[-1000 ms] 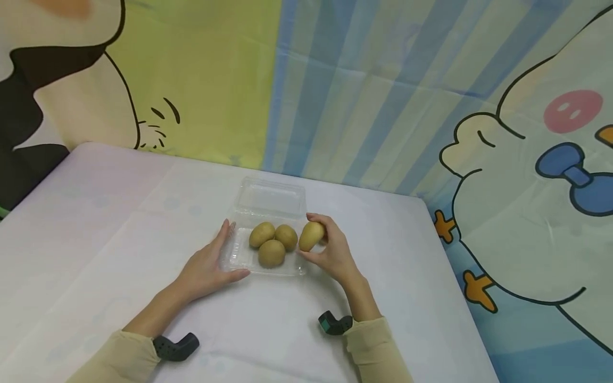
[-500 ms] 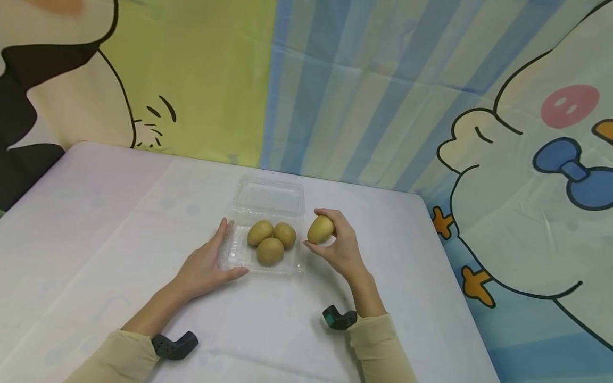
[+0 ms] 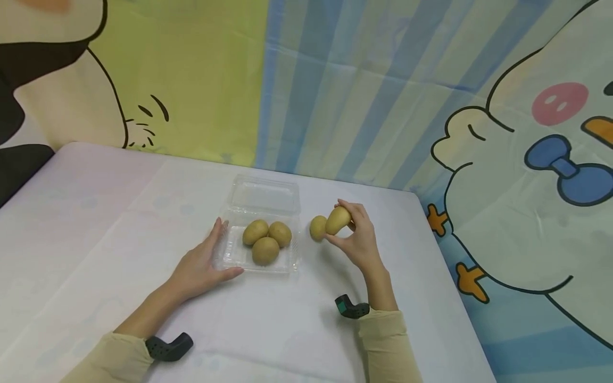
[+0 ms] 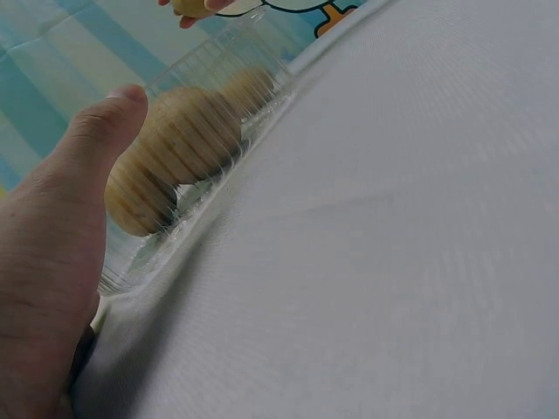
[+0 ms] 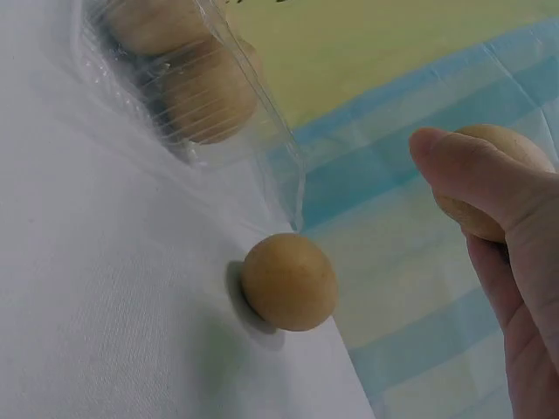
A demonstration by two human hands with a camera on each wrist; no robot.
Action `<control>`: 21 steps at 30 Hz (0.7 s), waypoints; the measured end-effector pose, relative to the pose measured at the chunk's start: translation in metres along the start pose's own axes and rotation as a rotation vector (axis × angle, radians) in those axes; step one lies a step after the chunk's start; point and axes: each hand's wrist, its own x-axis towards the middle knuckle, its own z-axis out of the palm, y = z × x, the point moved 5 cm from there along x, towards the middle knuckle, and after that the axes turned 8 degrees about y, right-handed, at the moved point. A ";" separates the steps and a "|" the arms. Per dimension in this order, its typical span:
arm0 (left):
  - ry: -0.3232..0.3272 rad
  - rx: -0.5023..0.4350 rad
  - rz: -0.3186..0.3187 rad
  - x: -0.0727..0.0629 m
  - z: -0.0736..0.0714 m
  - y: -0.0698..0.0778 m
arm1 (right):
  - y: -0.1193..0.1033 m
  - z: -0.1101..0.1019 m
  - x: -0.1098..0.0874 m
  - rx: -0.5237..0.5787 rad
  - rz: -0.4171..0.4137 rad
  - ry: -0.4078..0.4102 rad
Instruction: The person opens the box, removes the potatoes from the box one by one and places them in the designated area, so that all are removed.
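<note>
A clear plastic clamshell box [image 3: 233,261] lies on the table with its lid [image 3: 265,196] folded back. Three potatoes [image 3: 265,251] sit together in its base. My left hand [image 3: 197,267] rests against the box's left side, fingers straight, thumb along the front wall, as the left wrist view also shows. To the right of the box, my right hand [image 3: 358,240] pinches a potato [image 3: 338,219] between thumb and fingers, raised above the table. Another potato [image 5: 290,282] lies on the cloth between the box and that hand; the head view shows it partly behind the held one.
A white cloth [image 3: 268,330] covers the table. Behind it hangs a printed backdrop [image 3: 335,90] with stripes and cartoon animals. Each wrist wears a black device [image 3: 169,347].
My right hand has carried its potato to the right, away from the box, and a potato on the table now shows beside it. My left hand stays against the box.
</note>
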 end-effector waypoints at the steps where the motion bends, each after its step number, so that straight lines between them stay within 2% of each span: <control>1: 0.001 -0.001 0.000 0.000 0.000 0.000 | 0.002 -0.001 0.000 0.006 0.003 0.005; 9: 0.009 -0.009 0.008 -0.001 0.001 0.000 | 0.019 -0.007 -0.001 0.028 0.040 0.027; 16: 0.014 -0.003 0.016 -0.001 0.000 0.001 | 0.036 -0.008 -0.005 -0.005 0.136 0.017; 21: 0.016 0.001 0.010 -0.001 -0.001 0.002 | 0.043 -0.004 -0.006 0.019 0.125 -0.017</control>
